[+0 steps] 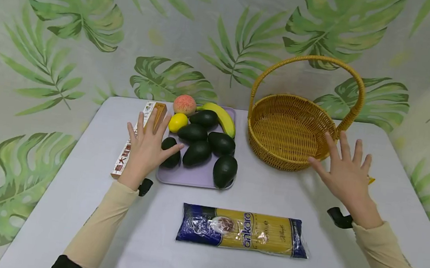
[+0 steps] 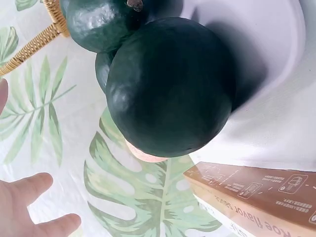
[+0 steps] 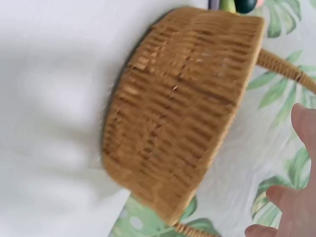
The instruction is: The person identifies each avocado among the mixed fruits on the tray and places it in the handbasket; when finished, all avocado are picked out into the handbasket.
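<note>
A leafy cloth (image 1: 240,55) backed the desk (image 1: 268,191). The left hand (image 1: 147,149), near the avocados (image 1: 197,153) on the tray (image 1: 190,178), and the right hand (image 1: 347,180), near the basket (image 1: 276,159), were spread, holding nothing; staying high seemed wise, to avoid knocking either.

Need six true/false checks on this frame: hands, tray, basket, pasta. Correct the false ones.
1. The left hand and right hand both have spread fingers. True.
2. The right hand is gripping the basket. False: it grips nothing.
3. The banana lies on the tray. True.
4. The lemon is in the basket. False: it is on the tray.
5. In the head view, the basket stands right of the tray. True.
6. The pasta packet lies farther from the person than the tray. False: it lies nearer, on the table.
</note>
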A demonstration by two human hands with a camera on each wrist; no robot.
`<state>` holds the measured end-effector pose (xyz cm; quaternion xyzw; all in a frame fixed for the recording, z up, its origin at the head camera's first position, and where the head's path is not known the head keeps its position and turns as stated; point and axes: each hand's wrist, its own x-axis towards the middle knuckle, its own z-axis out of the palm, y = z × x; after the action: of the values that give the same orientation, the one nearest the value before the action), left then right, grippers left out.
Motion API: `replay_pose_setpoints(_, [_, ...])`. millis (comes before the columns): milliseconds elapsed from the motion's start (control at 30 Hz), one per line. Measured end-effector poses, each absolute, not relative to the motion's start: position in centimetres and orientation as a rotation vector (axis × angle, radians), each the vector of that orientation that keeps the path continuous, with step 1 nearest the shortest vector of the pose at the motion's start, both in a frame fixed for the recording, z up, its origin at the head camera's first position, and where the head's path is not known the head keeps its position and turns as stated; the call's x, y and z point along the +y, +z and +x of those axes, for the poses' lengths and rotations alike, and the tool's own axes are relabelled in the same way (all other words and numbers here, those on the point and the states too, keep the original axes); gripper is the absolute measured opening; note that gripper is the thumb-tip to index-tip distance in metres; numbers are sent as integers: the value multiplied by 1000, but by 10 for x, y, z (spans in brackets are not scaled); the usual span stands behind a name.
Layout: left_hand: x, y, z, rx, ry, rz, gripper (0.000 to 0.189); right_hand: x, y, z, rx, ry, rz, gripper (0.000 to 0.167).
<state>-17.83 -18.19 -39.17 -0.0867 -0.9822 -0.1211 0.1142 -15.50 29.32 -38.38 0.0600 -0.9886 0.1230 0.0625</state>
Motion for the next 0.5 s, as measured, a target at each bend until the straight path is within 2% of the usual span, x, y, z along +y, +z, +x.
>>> replay_pose_setpoints(300, [-183,-389,-168,-2821,-446,-285,88,247,-369,-151,-2905,472,426,79])
replay_pose_setpoints(500, [-185,-394,-151,-2764,-741,-264,86,201,-357,-148,-2846,596,704,76])
